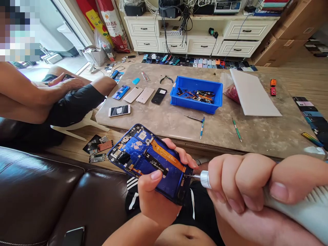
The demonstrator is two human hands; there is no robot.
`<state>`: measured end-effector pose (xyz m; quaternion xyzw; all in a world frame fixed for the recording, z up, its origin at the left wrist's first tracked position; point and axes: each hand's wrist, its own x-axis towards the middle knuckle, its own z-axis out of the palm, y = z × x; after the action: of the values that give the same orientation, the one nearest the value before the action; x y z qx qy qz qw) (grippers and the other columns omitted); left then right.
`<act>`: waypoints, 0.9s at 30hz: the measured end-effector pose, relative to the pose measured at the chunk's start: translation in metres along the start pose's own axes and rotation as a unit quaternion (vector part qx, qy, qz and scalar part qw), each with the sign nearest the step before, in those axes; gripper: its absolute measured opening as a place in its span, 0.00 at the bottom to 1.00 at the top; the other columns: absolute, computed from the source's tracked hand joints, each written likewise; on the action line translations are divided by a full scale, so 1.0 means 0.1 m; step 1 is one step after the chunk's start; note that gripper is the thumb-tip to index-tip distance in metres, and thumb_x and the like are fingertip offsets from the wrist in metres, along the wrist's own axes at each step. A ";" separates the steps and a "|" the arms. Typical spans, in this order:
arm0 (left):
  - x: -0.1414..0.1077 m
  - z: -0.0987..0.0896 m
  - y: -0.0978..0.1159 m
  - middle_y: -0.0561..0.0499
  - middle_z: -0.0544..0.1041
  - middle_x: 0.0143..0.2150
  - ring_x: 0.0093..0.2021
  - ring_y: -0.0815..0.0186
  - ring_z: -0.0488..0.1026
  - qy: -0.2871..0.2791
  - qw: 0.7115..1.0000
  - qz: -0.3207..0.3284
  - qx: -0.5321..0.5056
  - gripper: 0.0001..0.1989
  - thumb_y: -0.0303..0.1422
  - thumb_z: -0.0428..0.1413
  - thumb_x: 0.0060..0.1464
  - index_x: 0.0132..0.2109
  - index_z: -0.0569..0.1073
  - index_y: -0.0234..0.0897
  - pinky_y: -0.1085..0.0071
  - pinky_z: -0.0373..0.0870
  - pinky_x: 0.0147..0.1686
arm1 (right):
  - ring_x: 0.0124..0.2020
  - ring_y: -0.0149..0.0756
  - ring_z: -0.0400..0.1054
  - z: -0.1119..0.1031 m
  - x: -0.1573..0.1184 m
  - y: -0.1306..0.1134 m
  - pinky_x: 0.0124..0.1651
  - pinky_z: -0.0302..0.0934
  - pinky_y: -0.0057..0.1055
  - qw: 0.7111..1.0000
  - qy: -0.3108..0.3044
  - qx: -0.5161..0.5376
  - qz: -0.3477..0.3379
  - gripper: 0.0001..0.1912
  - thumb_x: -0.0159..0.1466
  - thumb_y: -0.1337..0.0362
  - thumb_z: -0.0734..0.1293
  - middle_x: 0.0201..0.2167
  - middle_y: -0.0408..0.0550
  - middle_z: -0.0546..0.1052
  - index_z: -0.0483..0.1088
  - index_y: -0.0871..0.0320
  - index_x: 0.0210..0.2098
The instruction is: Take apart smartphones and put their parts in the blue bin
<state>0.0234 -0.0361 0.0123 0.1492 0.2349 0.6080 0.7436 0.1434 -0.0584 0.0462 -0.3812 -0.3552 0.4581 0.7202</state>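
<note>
Just past the front edge of the stone table (217,126), the left hand (156,201) curls its fingers around an open blue phone (148,164). The right hand (238,181) grips a small screwdriver (205,179) tight, its tip touching the phone.

A low white drawer cabinet (200,37) stands against the far side at twelve o'clock, with large brown cardboard boxes (284,41) leaning at one o'clock. Honey-toned wood-plank flooring (302,75) stretches away at two o'clock. Bright daylight enters through a glazed sliding door (64,34) at ten o'clock, and a dark brown leather sofa (38,181) fills eight o'clock.
</note>
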 end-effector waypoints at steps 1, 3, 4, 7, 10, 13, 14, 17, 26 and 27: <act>0.00 0.00 0.00 0.48 0.70 0.33 0.35 0.56 0.70 0.001 1.000 -0.002 -0.002 0.16 0.39 0.56 0.46 0.45 0.74 0.46 0.56 0.71 0.37 | 0.12 0.30 0.60 0.02 0.00 0.00 0.17 0.64 0.33 1.000 0.007 -0.013 -0.010 0.22 0.68 0.54 0.67 0.13 0.36 0.68 0.59 0.55 0.22; 0.00 0.01 0.00 0.48 0.70 0.33 0.35 0.56 0.70 -0.002 1.000 -0.001 -0.010 0.16 0.39 0.56 0.46 0.45 0.73 0.45 0.57 0.71 0.37 | 0.12 0.29 0.60 0.04 0.00 0.01 0.17 0.64 0.33 0.999 -0.014 -0.037 -0.031 0.20 0.69 0.56 0.66 0.14 0.36 0.67 0.59 0.54 0.24; 0.00 0.01 0.00 0.48 0.70 0.33 0.35 0.57 0.70 -0.004 1.000 0.000 -0.014 0.17 0.38 0.56 0.46 0.45 0.74 0.45 0.57 0.70 0.37 | 0.13 0.28 0.60 0.05 0.00 0.02 0.18 0.64 0.32 0.998 -0.028 -0.033 -0.036 0.19 0.69 0.56 0.67 0.15 0.35 0.67 0.59 0.54 0.25; 0.01 0.00 -0.01 0.48 0.70 0.33 0.35 0.57 0.70 -0.005 1.000 0.002 -0.013 0.17 0.38 0.54 0.47 0.46 0.73 0.45 0.57 0.70 0.38 | 0.14 0.26 0.58 0.05 -0.01 0.08 0.20 0.63 0.30 0.998 -0.016 -0.005 -0.062 0.19 0.64 0.56 0.72 0.16 0.33 0.66 0.59 0.54 0.27; 0.03 -0.04 -0.03 0.48 0.71 0.32 0.34 0.55 0.71 -0.009 1.000 0.010 0.006 0.18 0.39 0.55 0.45 0.46 0.74 0.47 0.56 0.70 0.37 | 0.14 0.25 0.58 0.07 -0.01 0.13 0.19 0.62 0.29 0.998 -0.010 0.003 -0.063 0.22 0.59 0.54 0.76 0.16 0.33 0.66 0.60 0.54 0.27; 0.05 -0.08 -0.04 0.48 0.72 0.32 0.33 0.54 0.71 -0.015 1.000 0.022 0.014 0.19 0.39 0.56 0.42 0.45 0.75 0.47 0.57 0.70 0.36 | 0.12 0.24 0.57 0.08 0.03 0.15 0.17 0.60 0.28 0.996 0.002 0.030 -0.080 0.22 0.60 0.50 0.75 0.15 0.33 0.66 0.60 0.54 0.26; 0.05 -0.09 -0.04 0.47 0.72 0.32 0.33 0.54 0.71 -0.017 1.000 0.023 0.012 0.19 0.38 0.56 0.42 0.45 0.75 0.46 0.58 0.70 0.36 | 0.12 0.25 0.57 0.07 0.04 0.15 0.17 0.59 0.28 0.996 0.000 0.030 -0.079 0.22 0.62 0.49 0.72 0.14 0.34 0.66 0.60 0.54 0.25; 0.05 -0.10 -0.04 0.47 0.72 0.32 0.34 0.54 0.71 -0.023 1.000 0.018 -0.003 0.20 0.38 0.57 0.42 0.45 0.75 0.46 0.57 0.70 0.37 | 0.12 0.27 0.60 0.00 0.07 0.14 0.16 0.60 0.29 0.998 -0.021 0.023 -0.055 0.23 0.71 0.51 0.63 0.14 0.36 0.68 0.60 0.55 0.23; 0.04 -0.14 -0.01 0.46 0.71 0.33 0.34 0.54 0.70 -0.003 1.000 0.013 0.003 0.19 0.40 0.58 0.42 0.44 0.74 0.44 0.56 0.71 0.35 | 0.10 0.27 0.58 -0.02 0.01 0.10 0.15 0.57 0.28 0.999 0.001 0.022 -0.045 0.20 0.66 0.56 0.70 0.15 0.33 0.66 0.57 0.54 0.25; 0.04 -0.14 0.00 0.46 0.71 0.33 0.34 0.54 0.70 -0.001 1.000 0.017 0.004 0.19 0.40 0.58 0.42 0.44 0.74 0.44 0.56 0.71 0.35 | 0.10 0.27 0.57 0.00 0.01 0.10 0.15 0.57 0.28 0.998 0.016 0.024 -0.050 0.21 0.67 0.56 0.69 0.14 0.33 0.65 0.57 0.54 0.25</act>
<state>0.0167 -0.0333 0.0000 0.1568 0.2340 0.6191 0.7331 0.1400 -0.0545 0.0378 -0.3528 -0.3518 0.4234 0.7567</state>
